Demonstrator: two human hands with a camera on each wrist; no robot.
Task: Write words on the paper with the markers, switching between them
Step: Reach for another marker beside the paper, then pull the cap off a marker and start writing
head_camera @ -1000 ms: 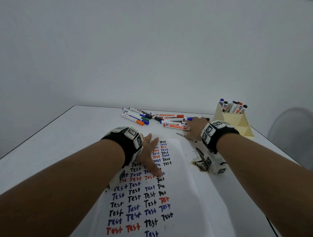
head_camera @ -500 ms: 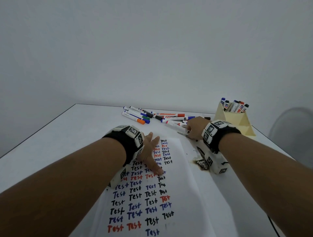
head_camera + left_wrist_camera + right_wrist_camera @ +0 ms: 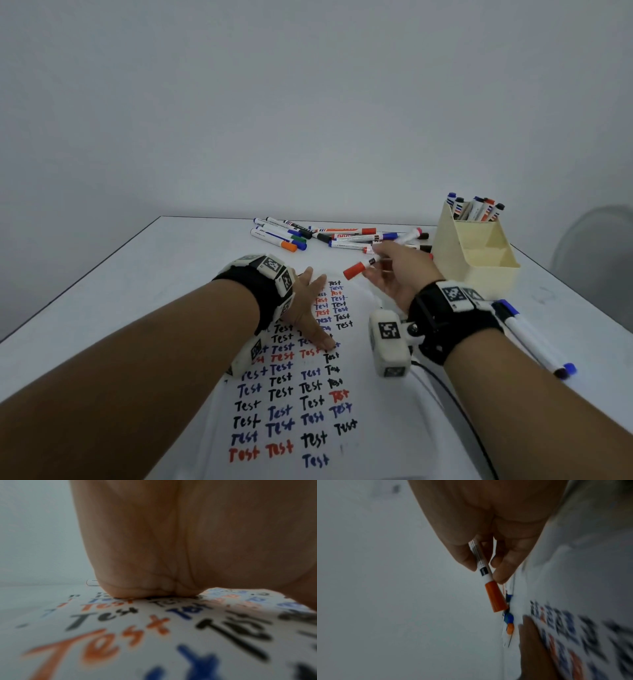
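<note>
- The red-capped marker (image 3: 360, 268) sits in the right hand (image 3: 397, 274), lifted clear of the table and hanging just above the far right corner of the paper (image 3: 373, 425). Thumb and fingers (image 3: 506, 563) are curled round its white barrel, close behind the cap. That looks like a carrying hold, not a writing one.
- The cap is on and points toward the left hand (image 3: 305, 308), so I'd say it has to come off before any ink goes down.
- The left hand lies flat on the sheet, fingers straight and spread, holding nothing. The wrist view shows the heel of the palm pressed right onto the written words. It seems to be there to pin the paper so it won't slide under the pen.
- The paper is covered with "Test" in black, blue and red, in four columns. The bare strip lies along its right side and the near end of the last column, which is likely where the next word goes.
- Beyond the sheet, the loose markers (image 3: 329, 236) lie scattered at the far edge of the table (image 3: 144, 281), within reach for swapping colours.
- A cream holder (image 3: 476, 253) on the right keeps more markers standing upright.
- Two more markers (image 3: 534, 339) lie beside the right forearm, apart from the heap.
</note>
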